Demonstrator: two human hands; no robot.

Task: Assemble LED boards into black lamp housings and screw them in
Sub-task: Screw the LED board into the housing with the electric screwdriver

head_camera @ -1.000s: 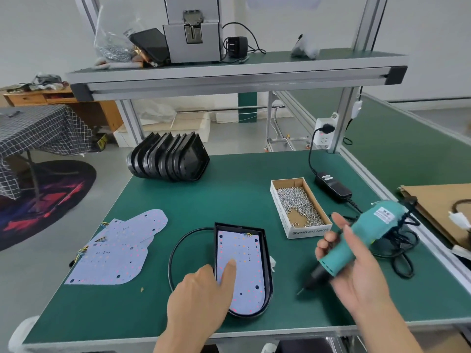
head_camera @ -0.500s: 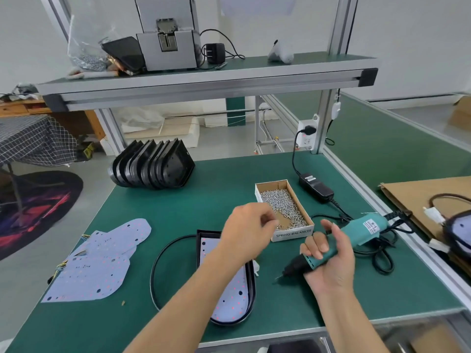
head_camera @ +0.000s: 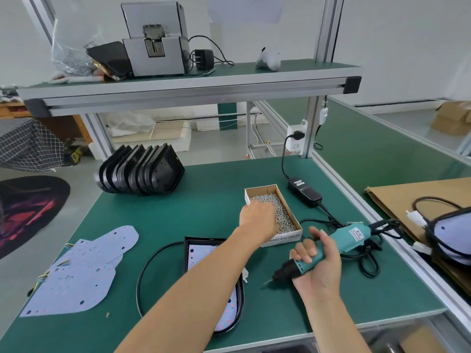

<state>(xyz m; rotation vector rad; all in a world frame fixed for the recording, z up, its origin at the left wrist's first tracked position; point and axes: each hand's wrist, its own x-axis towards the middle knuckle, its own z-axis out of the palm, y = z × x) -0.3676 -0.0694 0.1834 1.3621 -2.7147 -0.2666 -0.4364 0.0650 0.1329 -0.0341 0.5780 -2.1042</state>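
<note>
Green counter [head_camera: 204, 200]: left hand [head_camera: 257, 220] moved off LED board [head_camera: 204, 253] into screw box [head_camera: 290, 222], finger state hidden; right hand [head_camera: 316, 263] grips screwdriver [head_camera: 339, 243]. Fastening next.

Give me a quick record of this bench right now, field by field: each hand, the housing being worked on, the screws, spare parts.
left hand: reaching into the screw box, fingers down among the screws; grasp hidden
right hand: grips the teal electric screwdriver, bit pointing down-left above the mat
housing in work: black, lying flat at front centre, LED board seated inside, partly hidden by the left forearm
screw box: open cardboard, behind the housing
spare housings: stacked on edge, back left
spare LED boards: overlapping pile, front left
</note>
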